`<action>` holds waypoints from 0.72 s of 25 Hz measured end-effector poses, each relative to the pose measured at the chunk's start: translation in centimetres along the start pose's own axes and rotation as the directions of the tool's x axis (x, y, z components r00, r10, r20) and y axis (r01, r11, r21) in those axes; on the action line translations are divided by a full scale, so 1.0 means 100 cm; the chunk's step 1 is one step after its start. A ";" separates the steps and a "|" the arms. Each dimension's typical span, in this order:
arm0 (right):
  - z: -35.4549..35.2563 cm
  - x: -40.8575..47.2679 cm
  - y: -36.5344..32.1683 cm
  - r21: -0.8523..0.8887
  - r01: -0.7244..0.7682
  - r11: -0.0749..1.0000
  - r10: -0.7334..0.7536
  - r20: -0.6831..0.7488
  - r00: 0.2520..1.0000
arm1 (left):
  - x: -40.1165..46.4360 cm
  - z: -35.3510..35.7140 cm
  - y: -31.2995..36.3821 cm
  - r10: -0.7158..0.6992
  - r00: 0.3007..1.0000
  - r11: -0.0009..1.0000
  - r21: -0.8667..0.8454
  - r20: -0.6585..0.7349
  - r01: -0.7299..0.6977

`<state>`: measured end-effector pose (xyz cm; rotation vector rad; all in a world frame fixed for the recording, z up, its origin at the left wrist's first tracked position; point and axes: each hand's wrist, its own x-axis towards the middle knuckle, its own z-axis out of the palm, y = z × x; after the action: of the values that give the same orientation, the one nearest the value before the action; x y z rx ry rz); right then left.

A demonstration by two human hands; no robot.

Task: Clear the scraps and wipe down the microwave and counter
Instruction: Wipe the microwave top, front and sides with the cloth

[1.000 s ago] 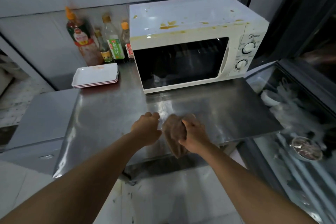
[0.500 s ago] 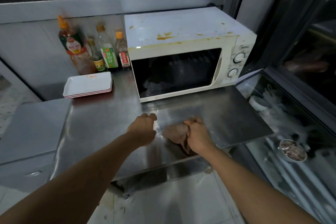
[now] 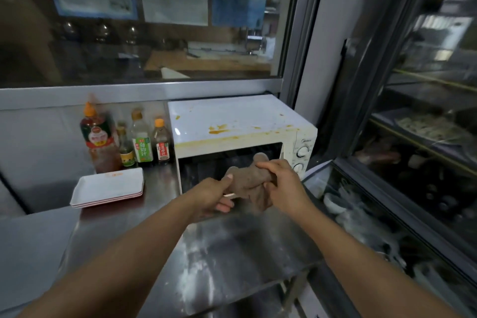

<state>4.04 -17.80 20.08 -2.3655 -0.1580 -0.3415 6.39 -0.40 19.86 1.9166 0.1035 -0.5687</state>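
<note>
Risk: crumpled brown cloth rag (image 3: 249,183) is bunched, so it may just smear the orange sauce on the white microwave (image 3: 240,124) top. Rag's off the steel tabletop (image 3: 232,261), in front of the microwave door, btwn both grips: left hand (image 3: 214,195) pinches one end, right hand (image 3: 282,183) clamps the other.

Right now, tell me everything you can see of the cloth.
The cloth is a brownish, soft-looking rag, bunched and crumpled, held up in front of the microwave door above the steel counter. Both hands hold it: the left hand pinches its left end, the right hand grips its right side.
</note>
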 end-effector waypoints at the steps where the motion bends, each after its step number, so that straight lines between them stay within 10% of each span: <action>1: -0.006 0.004 -0.006 -0.014 0.009 1.000 -0.010 -0.011 1.000 | -0.001 0.000 0.009 -0.001 1.000 0.996 -0.092 0.031 0.004; 9: -0.038 0.021 -0.016 0.104 -0.094 0.990 0.096 -0.013 0.995 | 0.006 0.010 0.084 0.298 0.935 0.858 -0.374 -0.193 -0.351; 13: -0.057 0.049 0.007 0.559 -0.389 0.732 0.295 0.255 0.921 | 0.025 0.022 0.114 0.373 0.907 0.811 -0.406 -0.194 -0.420; 18: -0.090 0.100 0.052 0.744 -0.381 0.549 0.230 0.304 0.924 | 0.072 0.046 0.155 0.411 0.903 0.804 -0.418 -0.123 -0.423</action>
<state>12.86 -27.61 25.89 -1.4606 0.0371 0.1166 16.31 -12.28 28.54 1.4411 -0.1647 -0.1933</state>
